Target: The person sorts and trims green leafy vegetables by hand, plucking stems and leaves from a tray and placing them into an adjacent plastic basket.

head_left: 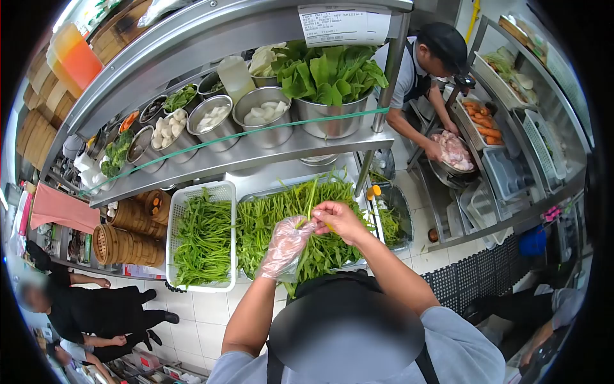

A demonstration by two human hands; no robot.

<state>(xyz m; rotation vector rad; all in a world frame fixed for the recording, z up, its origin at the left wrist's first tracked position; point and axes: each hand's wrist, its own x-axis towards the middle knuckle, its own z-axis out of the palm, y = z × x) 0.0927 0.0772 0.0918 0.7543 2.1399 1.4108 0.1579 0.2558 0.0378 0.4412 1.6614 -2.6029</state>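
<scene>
My left hand, in a clear plastic glove, and my bare right hand meet above a wide heap of water spinach. Between their fingertips is a green water spinach stem, pointing away from me. Both hands are closed on it, and leafy parts hang below the left hand. The heap lies in a metal tray directly beneath. To the left, a white plastic basket holds more cut green stems.
Overhead runs a steel shelf with metal pots of vegetables and a large pot of leafy greens. Bamboo steamers stand left. At right, a co-worker handles raw meat beside a rack. Other people stand at lower left.
</scene>
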